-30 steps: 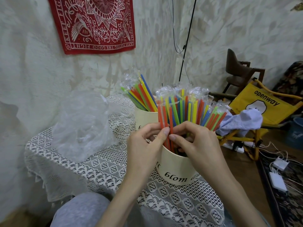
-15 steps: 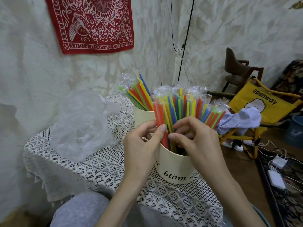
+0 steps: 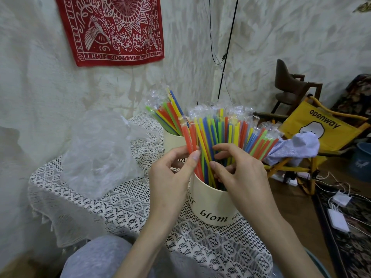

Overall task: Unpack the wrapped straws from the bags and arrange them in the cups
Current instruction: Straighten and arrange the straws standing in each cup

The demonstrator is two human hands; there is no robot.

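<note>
Now sorting wrapped straws standing near upright in the near cup, long axes fanning upward and outward from the rim. Left hand nearer the orange straws at the bundle's left edge, pinching them between thumb and fingers, wrist low over the lace cloth. Right hand curled into the bundle just beside, fingertips parting straws rather than clearly gripping any. Far cup behind, already stocked; empty bag to the left.

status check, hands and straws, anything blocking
Left hand pinches orange straws. Right hand fingers curled among straws in near cup. Far cup already filled. Empty plastic bag lies left, nothing blocking.
</note>
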